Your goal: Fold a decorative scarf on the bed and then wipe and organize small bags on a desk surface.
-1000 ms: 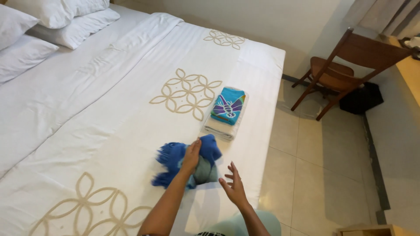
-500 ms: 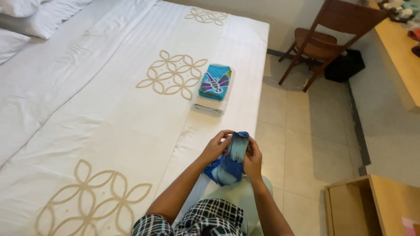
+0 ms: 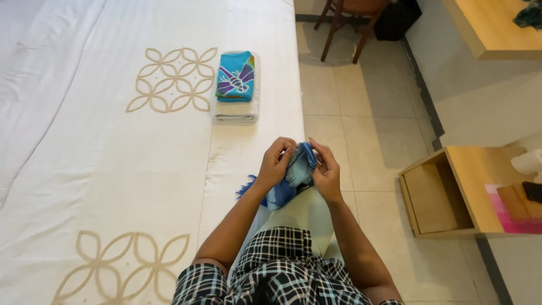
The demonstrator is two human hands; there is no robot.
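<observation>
Your hands (image 3: 299, 169) meet over the bed's (image 3: 113, 169) right edge, a cloth (image 3: 296, 172) between them. Farther up the bed lies a folded stack (image 3: 236, 87). To your right stands a nightstand (image 3: 451, 192), with a chair (image 3: 353, 22) beyond.

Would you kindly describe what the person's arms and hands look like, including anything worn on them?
Both forearms are bare, with no sleeves reaching them. The left hand and right hand wear no gloves, and no rings or watch are visible. A black, white and pale-blue checked garment covers the body below.
</observation>
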